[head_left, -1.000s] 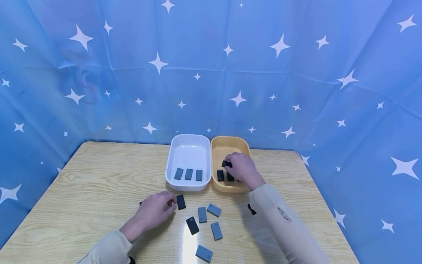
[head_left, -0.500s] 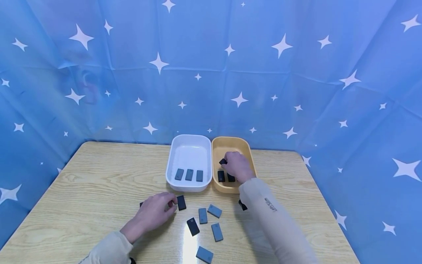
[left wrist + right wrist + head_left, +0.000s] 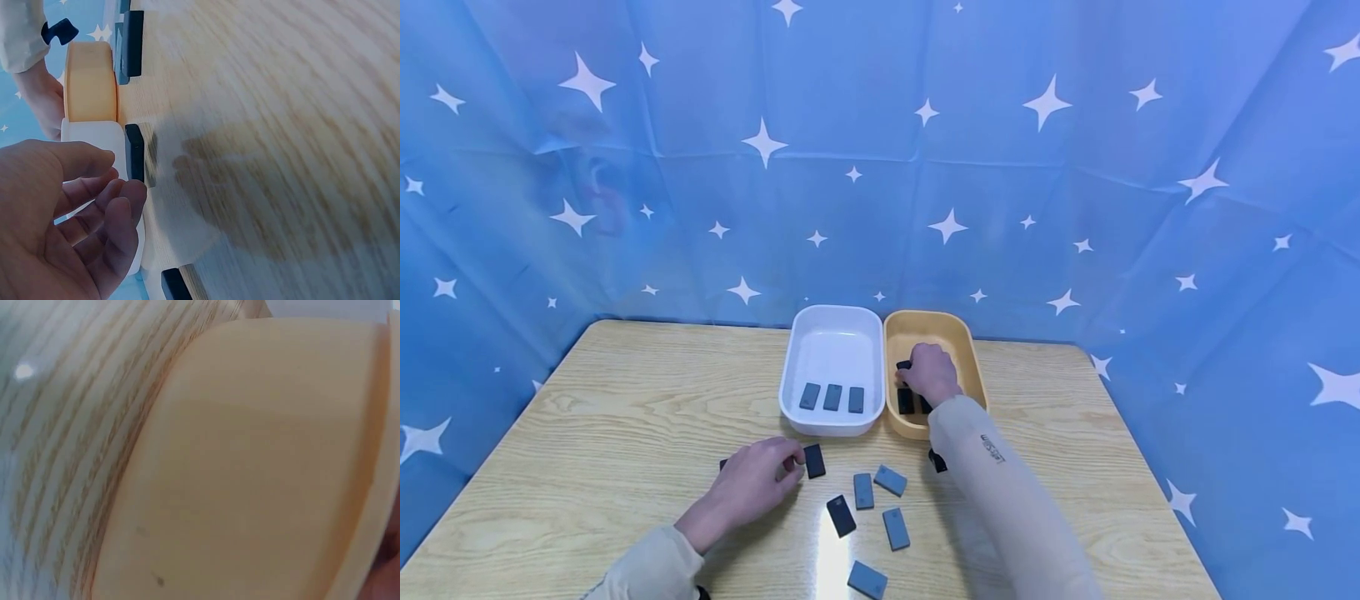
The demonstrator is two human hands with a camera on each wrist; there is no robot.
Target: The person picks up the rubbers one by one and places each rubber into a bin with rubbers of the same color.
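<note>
My right hand (image 3: 929, 372) is inside the orange bin (image 3: 967, 333) and pinches a small black rectangular block (image 3: 903, 365) near its floor. Another black block (image 3: 906, 402) lies in front of it, and one more is partly hidden by the hand. Over the table my left hand (image 3: 756, 479) hovers with loosely bent fingers and nothing in them. Just beyond its fingertips lies a black block (image 3: 815, 461). The left wrist view shows a gap between thumb and fingers of the left hand (image 3: 81, 212). Mostly the bin's outer wall (image 3: 237, 456) fills the right wrist view.
A white bin (image 3: 831, 429) with a row of grey-blue blocks (image 3: 832, 397) stands against the orange bin's left side. Several grey-blue blocks (image 3: 896, 529) and a black block (image 3: 841, 516) lie on the wooden table (image 3: 625, 392). Another black block (image 3: 937, 461) is partly under the right sleeve.
My right hand has moved slightly left and lowered the black block toward the orange bin's floor, and the right forearm has swung left. The left hand has stayed in place.
</note>
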